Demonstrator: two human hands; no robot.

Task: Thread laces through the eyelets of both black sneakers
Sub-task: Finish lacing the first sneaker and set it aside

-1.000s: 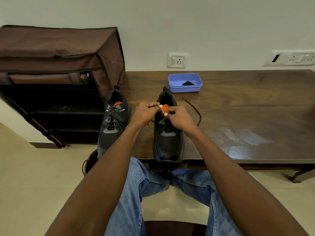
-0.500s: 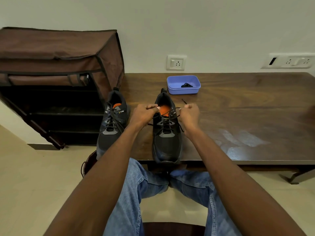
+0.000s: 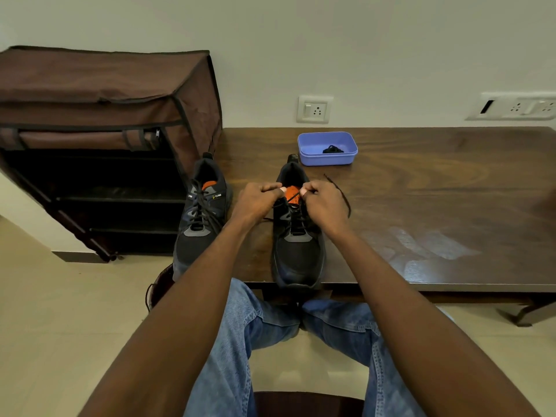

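Note:
Two black sneakers stand on the dark wooden table (image 3: 421, 206), toes toward me. The left sneaker (image 3: 200, 224) at the table's left edge carries a black lace up its eyelets. Over the tongue of the right sneaker (image 3: 298, 251), which has an orange tab, both hands work. My left hand (image 3: 258, 200) pinches the lace at the left side of the tongue. My right hand (image 3: 322, 203) pinches the black lace (image 3: 341, 194) at the right side; its free end trails away over the table behind that hand.
A blue plastic tub (image 3: 328, 149) holding a small black item stands behind the right sneaker. A brown fabric shoe rack (image 3: 99, 139) stands left of the table. Wall sockets (image 3: 314, 109) sit above the table's back edge. My jeans-clad knees are under the front edge.
My right hand, which had pulled the lace out to the right half a second ago, has come back in to the tongue, close to my left hand.

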